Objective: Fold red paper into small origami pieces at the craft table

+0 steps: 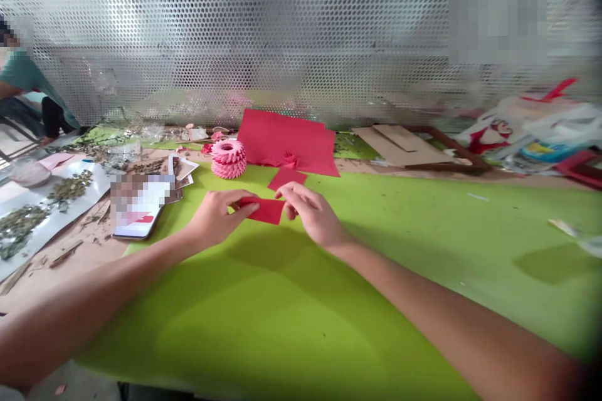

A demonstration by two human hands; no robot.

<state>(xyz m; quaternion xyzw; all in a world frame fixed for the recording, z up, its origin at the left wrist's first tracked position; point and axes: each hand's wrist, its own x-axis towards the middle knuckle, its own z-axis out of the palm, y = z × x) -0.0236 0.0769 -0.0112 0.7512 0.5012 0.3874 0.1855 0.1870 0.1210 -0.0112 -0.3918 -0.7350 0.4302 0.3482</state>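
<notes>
A small red rectangle of paper (267, 212), which looks folded, is held up over the green tabletop (244, 326). My left hand (219, 216) pinches its left end, thumb lying across the front. At the upper right corner, the curled fingers of my right hand (313, 213) close on the paper; their exact contact is partly hidden. Just beyond my hands lies another small red paper piece (288, 179). Behind it are larger red sheets (282, 138). A pink ring-shaped stack of folded paper pieces (228, 158) stands beyond my left hand.
To the left are a phone (141, 216), photo prints (184, 167) and dried plant bits on a white sheet (89, 200). Cardboard pieces (399, 144) and plastic bags (508, 125) lie at the back right. A perforated metal wall (282, 31) rises behind. A person (28, 84) sits far left.
</notes>
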